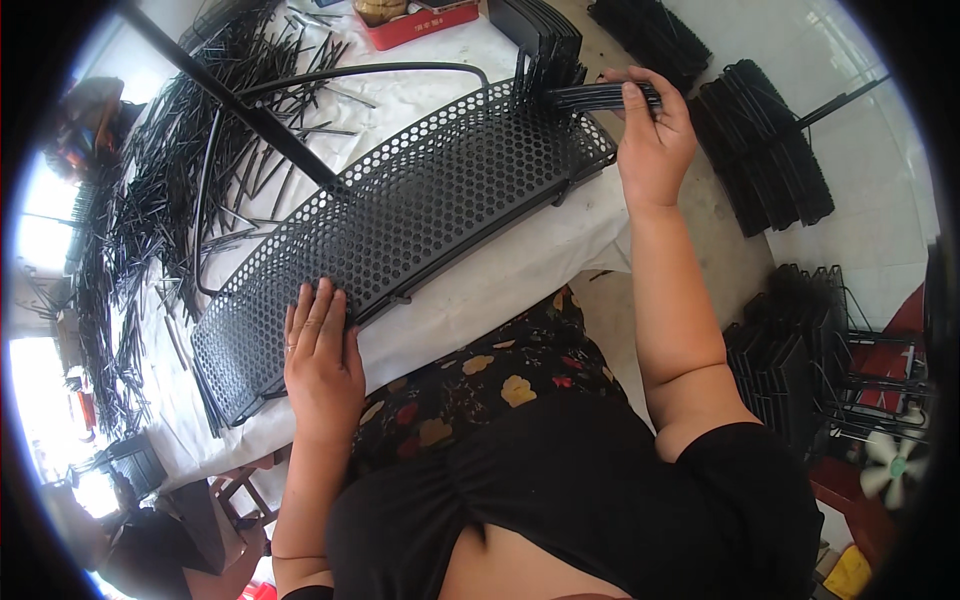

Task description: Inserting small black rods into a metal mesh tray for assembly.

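A long black metal panel with honeycomb holes (430, 220) lies slantwise across the white-covered table in front of me. My left hand (325, 365) rests flat on its near left part, fingers stretched out. At the panel's far right end, my right hand (658, 145) grips a bundle of thin black strips (595, 97) between thumb and fingers. The bundle's left end reaches over the panel's corner; its exact contact there I cannot tell. A thin black bent rod frame (370, 68) runs behind the panel, and a thick black bar (270, 130) crosses to its far edge.
Loose black strips (170, 170) heap on the white cloth (470, 330) at left. A red box (420, 28) and stacked black panels (540, 40) stand at the back. Black stacks (765, 150) lie at right, above a fan (893, 462). Another person (170, 545) is at lower left.
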Available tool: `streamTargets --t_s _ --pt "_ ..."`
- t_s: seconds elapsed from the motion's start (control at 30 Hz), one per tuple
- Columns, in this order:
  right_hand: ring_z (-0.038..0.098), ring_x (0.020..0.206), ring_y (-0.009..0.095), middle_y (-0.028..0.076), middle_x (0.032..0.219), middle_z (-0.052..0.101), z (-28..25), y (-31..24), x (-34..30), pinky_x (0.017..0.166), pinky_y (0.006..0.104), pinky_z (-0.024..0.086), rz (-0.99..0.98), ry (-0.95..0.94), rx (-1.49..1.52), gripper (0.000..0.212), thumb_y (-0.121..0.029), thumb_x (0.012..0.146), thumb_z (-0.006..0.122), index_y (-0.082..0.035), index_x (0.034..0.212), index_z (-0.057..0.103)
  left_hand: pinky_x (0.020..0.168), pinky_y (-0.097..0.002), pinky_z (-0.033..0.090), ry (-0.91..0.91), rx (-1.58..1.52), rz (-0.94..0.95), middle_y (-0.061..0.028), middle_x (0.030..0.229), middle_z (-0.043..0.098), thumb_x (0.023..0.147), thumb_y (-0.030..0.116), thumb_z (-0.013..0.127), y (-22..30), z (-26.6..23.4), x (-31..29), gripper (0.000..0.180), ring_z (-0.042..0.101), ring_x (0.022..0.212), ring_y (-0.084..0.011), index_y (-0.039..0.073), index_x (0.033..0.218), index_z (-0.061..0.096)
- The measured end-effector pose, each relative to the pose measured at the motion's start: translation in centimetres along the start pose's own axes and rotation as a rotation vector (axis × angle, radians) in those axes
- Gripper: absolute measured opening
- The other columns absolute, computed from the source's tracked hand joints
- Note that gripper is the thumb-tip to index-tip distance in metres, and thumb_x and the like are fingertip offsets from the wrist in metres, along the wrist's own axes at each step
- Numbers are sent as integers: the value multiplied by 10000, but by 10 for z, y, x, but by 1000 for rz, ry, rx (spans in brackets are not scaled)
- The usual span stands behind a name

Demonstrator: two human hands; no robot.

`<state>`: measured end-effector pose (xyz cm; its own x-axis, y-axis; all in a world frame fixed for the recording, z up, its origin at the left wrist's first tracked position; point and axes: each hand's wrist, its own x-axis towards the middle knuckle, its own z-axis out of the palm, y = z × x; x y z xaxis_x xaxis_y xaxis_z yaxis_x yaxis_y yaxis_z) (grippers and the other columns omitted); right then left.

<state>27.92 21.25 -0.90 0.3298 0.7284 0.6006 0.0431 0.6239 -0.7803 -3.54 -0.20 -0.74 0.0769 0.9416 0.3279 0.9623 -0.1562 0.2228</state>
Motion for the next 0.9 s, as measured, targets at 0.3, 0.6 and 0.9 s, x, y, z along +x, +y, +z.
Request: streamTargets --t_s 0.3,0.6,0.9 --pt "676 808 126 53 886 728 11 -1 12 737 249 501 -107 -352 -370 145 -66 899 616 -69 1032 672 1094 -461 346 13 -2 -3 -138 1320 568 843 28 607 -1 1 0 351 484 1279 -339 2 1192 618" --pt "585 1153 187 -9 880 720 36 -4 42 1005 358 354 -577 -401 -823 221 -196 924 609 -192 1132 682 1087 -453 355 32 0 -4 -135 1302 584 845 34 607 -1 1 1 332 499 1268 -333 4 1176 631" --pt "484 1296 245 76 1003 711 19 5 53 1088 408 334 -216 -548 -744 260 -268 944 583 -164 1159 687 1085 -456 355 19 -7 -15 -137 1302 584 831 29 620 0 -3 -2 345 498 1268 -337 -2 1174 629"
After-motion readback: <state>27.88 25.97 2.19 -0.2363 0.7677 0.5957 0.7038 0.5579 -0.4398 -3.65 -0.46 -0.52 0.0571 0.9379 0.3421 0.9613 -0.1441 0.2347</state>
